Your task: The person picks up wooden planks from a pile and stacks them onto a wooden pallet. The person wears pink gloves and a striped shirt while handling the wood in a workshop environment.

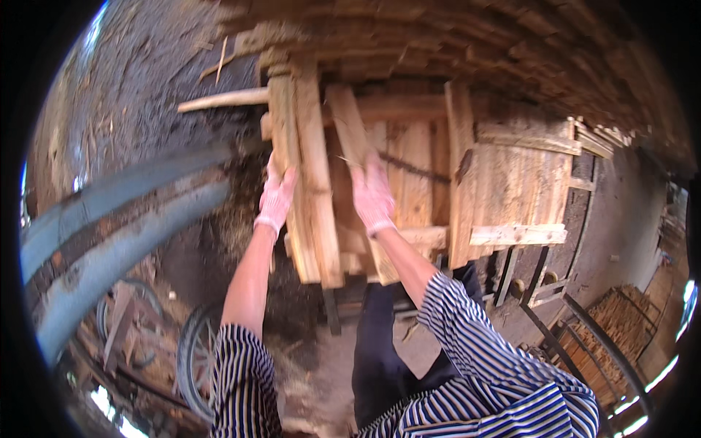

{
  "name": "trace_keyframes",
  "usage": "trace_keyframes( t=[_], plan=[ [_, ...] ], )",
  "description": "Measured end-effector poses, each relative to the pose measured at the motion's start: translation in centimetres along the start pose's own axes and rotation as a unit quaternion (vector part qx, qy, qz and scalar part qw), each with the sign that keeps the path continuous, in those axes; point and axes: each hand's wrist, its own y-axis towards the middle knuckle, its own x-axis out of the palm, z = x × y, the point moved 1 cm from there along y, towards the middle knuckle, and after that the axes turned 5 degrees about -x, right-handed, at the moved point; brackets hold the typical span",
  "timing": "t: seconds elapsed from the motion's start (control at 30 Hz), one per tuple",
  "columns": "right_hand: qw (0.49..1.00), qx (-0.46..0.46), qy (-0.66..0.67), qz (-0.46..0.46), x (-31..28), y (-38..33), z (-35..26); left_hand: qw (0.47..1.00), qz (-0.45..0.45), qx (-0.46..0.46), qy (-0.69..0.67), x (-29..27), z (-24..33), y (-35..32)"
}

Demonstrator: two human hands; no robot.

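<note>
My left hand [276, 198], in a pinkish-white knit glove, grips the outer edge of several narrow wooden boards [312, 168] lying lengthwise at the left end of a wooden stack. My right hand [373, 196], gloved alike, is closed around a separate wooden board [349, 120] that lies slightly aslant to the right of them. A dark gap shows between this board and the ones at my left hand. Beneath and to the right spread more boards [416, 175], with a dark thin strip [415, 168] across them. The fingers' undersides are hidden.
A crosswise board [458, 175] and a planked section [522, 182] continue right on a dark metal frame [507, 277]. Blue curved pipes [131, 219] and a spoked wheel [196, 358] are at left. A thin stick [223, 99] juts leftward. Stacked wood [613, 336] lies lower right.
</note>
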Motion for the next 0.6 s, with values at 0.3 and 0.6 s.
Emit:
trace_keyframes(
  t=[0.3, 0.6],
  plan=[
    [0.955, -0.071, -0.207, 0.200, -6.7, -1.8, 4.9, 0.997, -0.062, 0.026, 0.043, -3.9, -0.7, 1.6],
    [0.985, 0.004, 0.129, 0.118, -10.4, -3.8, 7.6, 0.997, -0.063, -0.014, -0.031, -5.2, -3.1, 0.9]
  ],
)
